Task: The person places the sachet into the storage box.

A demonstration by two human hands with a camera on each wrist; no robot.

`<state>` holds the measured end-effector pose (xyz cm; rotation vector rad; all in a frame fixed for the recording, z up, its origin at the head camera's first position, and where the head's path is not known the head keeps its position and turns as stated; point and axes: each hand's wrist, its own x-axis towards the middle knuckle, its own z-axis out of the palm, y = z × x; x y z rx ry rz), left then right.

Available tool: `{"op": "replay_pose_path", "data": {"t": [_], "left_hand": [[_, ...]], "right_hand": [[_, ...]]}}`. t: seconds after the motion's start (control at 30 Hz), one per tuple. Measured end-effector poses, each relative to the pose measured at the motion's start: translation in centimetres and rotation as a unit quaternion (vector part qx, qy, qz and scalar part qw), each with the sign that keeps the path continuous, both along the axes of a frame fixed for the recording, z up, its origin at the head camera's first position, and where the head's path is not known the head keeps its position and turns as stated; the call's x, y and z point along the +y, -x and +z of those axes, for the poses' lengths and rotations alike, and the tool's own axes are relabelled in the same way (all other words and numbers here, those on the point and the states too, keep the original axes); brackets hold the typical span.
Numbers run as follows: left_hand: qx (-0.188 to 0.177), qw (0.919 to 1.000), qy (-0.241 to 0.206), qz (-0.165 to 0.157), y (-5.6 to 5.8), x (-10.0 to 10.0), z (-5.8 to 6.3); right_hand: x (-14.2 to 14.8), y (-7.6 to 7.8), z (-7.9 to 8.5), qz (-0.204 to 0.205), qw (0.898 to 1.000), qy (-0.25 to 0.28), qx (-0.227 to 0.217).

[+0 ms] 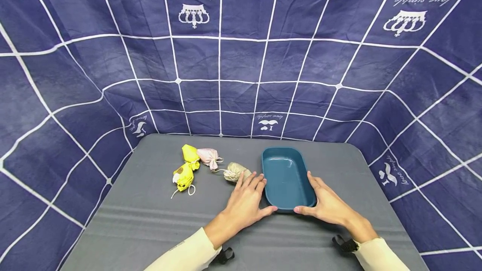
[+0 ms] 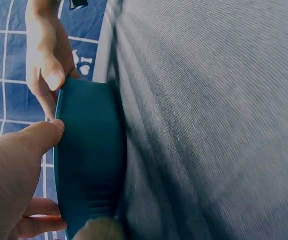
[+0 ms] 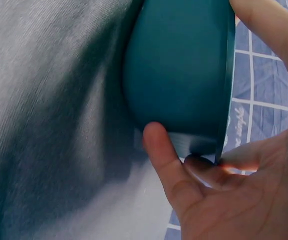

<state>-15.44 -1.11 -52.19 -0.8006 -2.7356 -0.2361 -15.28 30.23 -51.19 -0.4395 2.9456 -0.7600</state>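
A teal plastic tray, oblong with rounded corners, sits on the grey table between both hands. At its near left corner, my left hand holds the rim, thumb on the near side and fingers along the left side. The right hand grips the near right corner, its thumb in front and fingers around the right wall. From the right wrist view, one fingertip lies low against the tray's outer wall. Just beyond the left fingers is a small beige drawstring pouch, partly covered by them.
Two yellow pouches and a pale pink pouch lie left of the tray, with loose white cords. Blue cloth with white grid lines hangs behind and along both sides of the table.
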Motion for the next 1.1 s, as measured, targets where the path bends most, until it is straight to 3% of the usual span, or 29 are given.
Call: {"op": "replay_pose_path", "data": {"t": [0.3, 0.57, 0.87, 1.1], "left_hand": [[0.021, 0.9995, -0.023, -0.003, -0.1, -2.0, -0.2], [0.025, 0.9987, -0.045, -0.001, -0.5, -3.6, -0.7], [0.04, 0.9971, -0.062, -0.019, -0.3, -5.2, -0.9], [0.025, 0.9969, -0.068, -0.032, 0.1, -6.1, -0.6]], "right_hand": [[-0.8, 0.8, 0.2, 0.04, 0.999, 0.016, -0.013], [-1.4, 1.2, 0.3, 0.065, 0.993, 0.064, -0.069], [-2.5, 1.3, 0.0, 0.072, 0.991, 0.085, -0.077], [-3.1, 1.3, 0.0, 0.072, 0.991, 0.086, -0.071]]}}
